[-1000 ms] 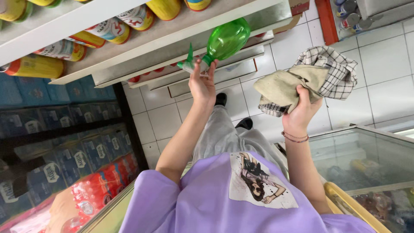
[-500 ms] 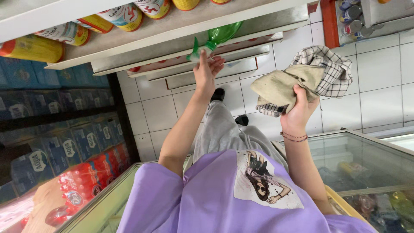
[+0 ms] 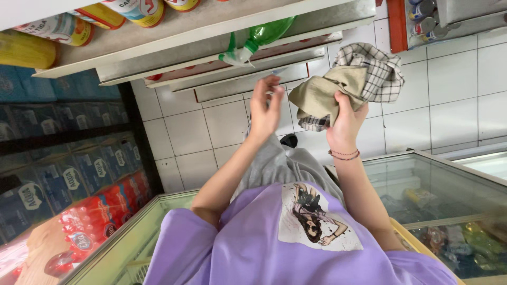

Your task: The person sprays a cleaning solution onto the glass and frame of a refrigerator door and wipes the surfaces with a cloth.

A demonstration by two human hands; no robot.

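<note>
**Green bottle out of the hand and on the shelf**

1 second ago the left hand [image 3: 265, 108] gripped the green bottle [image 3: 264, 34] by its neck and held it up to the shelf [image 3: 211, 31]. Half a second ago the hand was pushing it in. Now the bottle lies on its side in the gap under the shelf edge, its pale nozzle end pointing left and sticking out a little. The left hand has let go and come back just below it, fingers spread wide and loose, touching nothing. So the bottle is parked and that hand is free.

The right hand [image 3: 346, 119] has not changed: it is closed tight on the bunched cloth [image 3: 348, 84], an olive piece folded with a checked piece, held up just right of the left hand.

Containers:
- The shelf carries a row of yellow cans [image 3: 132, 10] on its top, left of the bottle.
- A glass-topped freezer [image 3: 422, 179] stands at the right; blurred packets, some green, show through the lid.
- A 2nd freezer [image 3: 127, 243] sits near left; its contents cannot be made out.
- Stacked blue cartons [image 3: 53, 132] fill the left side, with 1 red pack [image 3: 100, 211] of bottles nearer.
</note>
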